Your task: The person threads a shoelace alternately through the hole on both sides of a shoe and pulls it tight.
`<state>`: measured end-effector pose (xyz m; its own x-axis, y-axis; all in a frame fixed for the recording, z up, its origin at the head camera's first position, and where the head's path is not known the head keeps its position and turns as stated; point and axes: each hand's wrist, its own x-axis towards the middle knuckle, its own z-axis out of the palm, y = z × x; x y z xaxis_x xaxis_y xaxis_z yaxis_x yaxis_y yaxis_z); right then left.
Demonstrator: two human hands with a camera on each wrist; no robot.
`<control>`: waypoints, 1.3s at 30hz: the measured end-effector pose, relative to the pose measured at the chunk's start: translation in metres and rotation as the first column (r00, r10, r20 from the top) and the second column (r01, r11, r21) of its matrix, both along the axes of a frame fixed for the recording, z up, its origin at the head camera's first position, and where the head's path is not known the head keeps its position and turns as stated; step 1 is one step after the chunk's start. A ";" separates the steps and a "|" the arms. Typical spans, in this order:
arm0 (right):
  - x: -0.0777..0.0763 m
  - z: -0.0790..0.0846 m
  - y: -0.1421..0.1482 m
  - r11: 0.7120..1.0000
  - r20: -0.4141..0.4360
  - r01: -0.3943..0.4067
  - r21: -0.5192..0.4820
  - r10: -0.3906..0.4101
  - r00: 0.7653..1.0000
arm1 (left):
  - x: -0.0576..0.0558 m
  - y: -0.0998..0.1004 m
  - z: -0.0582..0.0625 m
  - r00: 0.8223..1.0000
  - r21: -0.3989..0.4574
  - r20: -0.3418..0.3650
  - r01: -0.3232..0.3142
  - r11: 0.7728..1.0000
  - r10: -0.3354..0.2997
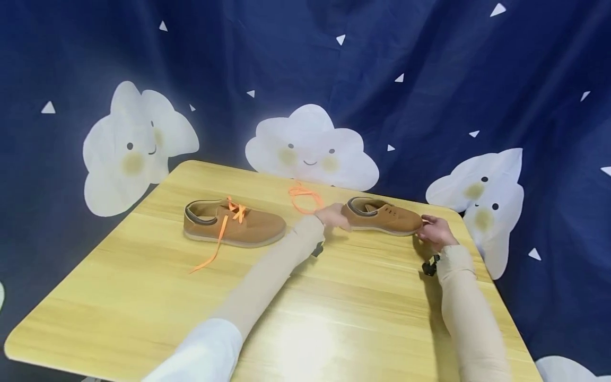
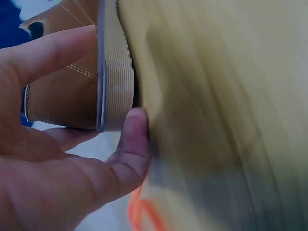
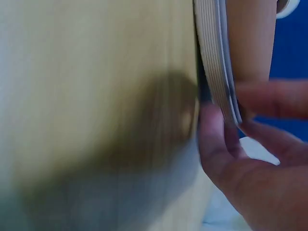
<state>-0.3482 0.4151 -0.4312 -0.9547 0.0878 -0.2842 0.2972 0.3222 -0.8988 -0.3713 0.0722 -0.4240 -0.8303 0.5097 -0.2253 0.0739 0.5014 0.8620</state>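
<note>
A brown shoe with bare eyelets sits at the back right of the table, its toe to the right. My left hand holds it by the heel; in the left wrist view one digit lies along the brown side and another touches the ribbed sole. At the toe end, my right hand grips the shoe, with digits at the sole edge and over the upper. Left of my left forearm stands the matching brown shoe, an orange lace in its eyelets and one end trailing onto the wood.
A loose orange lace lies coiled near the back edge of the wooden table, just behind my left hand. Behind the table hangs a dark blue curtain with cloud and triangle prints.
</note>
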 end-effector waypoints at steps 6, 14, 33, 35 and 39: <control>0.032 0.008 0.000 0.944 0.049 -0.292 0.153 0.288 0.956 | 0.024 -0.023 -0.002 0.977 -0.257 -0.183 0.062 0.964 -0.112; 0.071 0.014 -0.018 0.835 0.009 -0.465 0.295 0.485 0.875 | 0.056 -0.065 -0.008 0.927 -0.299 -0.282 0.160 0.941 -0.248; 0.119 0.014 -0.103 0.666 -0.051 -0.621 0.414 0.698 0.715 | 0.112 -0.169 -0.007 0.929 -0.368 -0.237 0.184 0.911 -0.283; 0.123 0.013 -0.110 0.655 -0.044 -0.628 0.420 0.706 0.707 | 0.116 -0.177 -0.007 0.934 -0.386 -0.223 0.179 0.905 -0.280; 0.129 0.013 -0.120 0.640 -0.031 -0.633 0.436 0.713 0.700 | 0.121 -0.187 -0.006 0.933 -0.425 -0.214 0.176 0.888 -0.288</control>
<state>-0.2196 0.2955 -0.4187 -0.8179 -0.5439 -0.1874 -0.2934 0.6745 -0.6775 -0.2498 -0.1145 -0.4299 -0.7555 0.6106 -0.2373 0.4267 0.7336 0.5290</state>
